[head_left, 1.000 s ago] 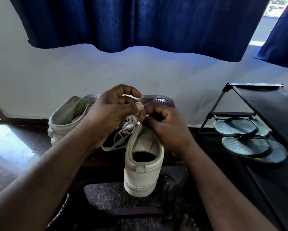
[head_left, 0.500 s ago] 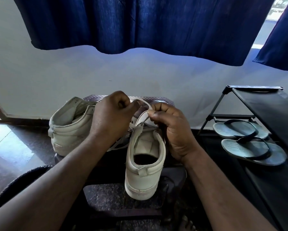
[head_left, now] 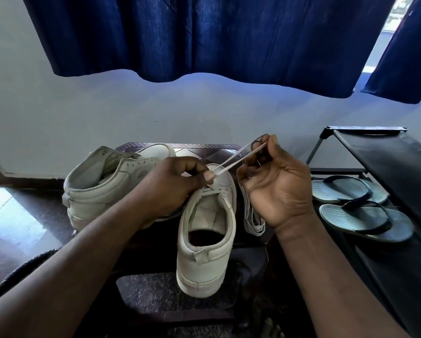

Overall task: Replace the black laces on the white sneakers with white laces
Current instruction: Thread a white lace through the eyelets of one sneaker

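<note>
On the left, one white sneaker (head_left: 99, 189) sits on the dark stool (head_left: 204, 149). Next to it, the left hand (head_left: 172, 191) grips the front of the other sneaker (head_left: 204, 242), whose heel faces us. A white lace (head_left: 231, 163) runs tight from that shoe up to the right hand (head_left: 280, 189), which pinches it. More lace hangs beside the shoe. Flip-flops (head_left: 360, 215) lie on the rack (head_left: 387, 167).
</note>
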A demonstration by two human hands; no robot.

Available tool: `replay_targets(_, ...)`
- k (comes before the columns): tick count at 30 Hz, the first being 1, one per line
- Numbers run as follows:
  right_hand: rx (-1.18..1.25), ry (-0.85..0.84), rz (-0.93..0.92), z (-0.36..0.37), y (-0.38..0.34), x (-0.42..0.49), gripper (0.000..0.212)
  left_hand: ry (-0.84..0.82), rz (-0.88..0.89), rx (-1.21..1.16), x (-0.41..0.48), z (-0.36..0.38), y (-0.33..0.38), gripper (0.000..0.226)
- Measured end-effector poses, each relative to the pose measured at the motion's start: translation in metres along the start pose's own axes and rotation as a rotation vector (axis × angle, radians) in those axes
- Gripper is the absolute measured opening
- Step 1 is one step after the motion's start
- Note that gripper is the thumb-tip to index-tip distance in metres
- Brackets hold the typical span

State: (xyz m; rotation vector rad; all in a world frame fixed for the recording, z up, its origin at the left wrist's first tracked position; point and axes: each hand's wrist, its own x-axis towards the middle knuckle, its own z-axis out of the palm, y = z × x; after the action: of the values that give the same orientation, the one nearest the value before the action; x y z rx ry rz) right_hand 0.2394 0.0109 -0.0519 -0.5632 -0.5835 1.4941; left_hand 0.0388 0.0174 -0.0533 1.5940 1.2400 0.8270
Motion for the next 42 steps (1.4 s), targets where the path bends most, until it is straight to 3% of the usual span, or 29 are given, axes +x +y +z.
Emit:
replay_targets(4, 0.19, 0.017, -0.031, -0.002, -0.009, 0.0, 0.031, 0.006, 0.032, 0.04, 0.002, 0.0, -0.004, 0.019)
replay_targets(9, 0.198, 0.265, -0.129, -0.012, -0.017, 0.003, 0.026, -0.014, 0.035, -0.113, 0.0, -0.001, -0.002, 0.02)
replay_targets(11, -0.022, 0.412, -0.203, -0.014, -0.016, 0.005, 0.021, -0.025, 0.032, -0.176, 0.0, -0.002, -0.001, 0.014)
replay_targets(14, -0.671, 0.561, -0.475, -0.014, -0.006, 0.005, 0.01, -0.028, 0.024, -0.255, -0.002, -0.001, 0.002, 0.007)
replay_targets(16, -1.055, 0.494, -0.609, -0.009, 0.005, 0.0, 0.013, -0.014, 0.027, -0.27, -0.002, 0.001, 0.004, 0.011)
replay_targets(18, -1.26, 0.376, -0.669, -0.003, 0.014, -0.004, 0.017, -0.007, 0.063, -0.267, -0.002, 0.002, 0.005, 0.011)
replay_targets(21, -1.415, 0.142, -0.565, 0.004, 0.029, -0.005, 0.029, -0.001, 0.098, -0.294, -0.001, 0.003, 0.004, 0.014)
replay_targets(24, -1.408, -0.037, -0.439, 0.0, 0.035, -0.002, 0.04, -0.008, 0.127, -0.313, -0.001, 0.002, 0.004, 0.021)
replay_targets(27, -1.336, -0.071, -0.346, -0.002, 0.031, 0.001, 0.031, 0.002, 0.134, -0.305, -0.003, -0.002, 0.009, 0.033)
replay_targets(30, -1.236, -0.111, -0.299, -0.001, 0.021, 0.0, 0.028, 0.045, 0.097, -0.343, -0.003, -0.005, 0.012, 0.018)
replay_targets(36, -1.547, 0.034, -0.252, -0.014, -0.004, -0.005, 0.014, 0.094, 0.014, -0.297, -0.002, -0.013, 0.009, 0.016)
replay_targets(40, -1.662, 0.011, -0.29, -0.009, 0.0, -0.009, 0.011, 0.08, 0.028, -0.055, -0.001, -0.008, 0.006, 0.005)
replay_targets(42, -1.672, 0.005, -0.338, -0.011, 0.003, -0.006, 0.011, 0.099, 0.031, 0.064, -0.001, -0.006, 0.003, 0.015)
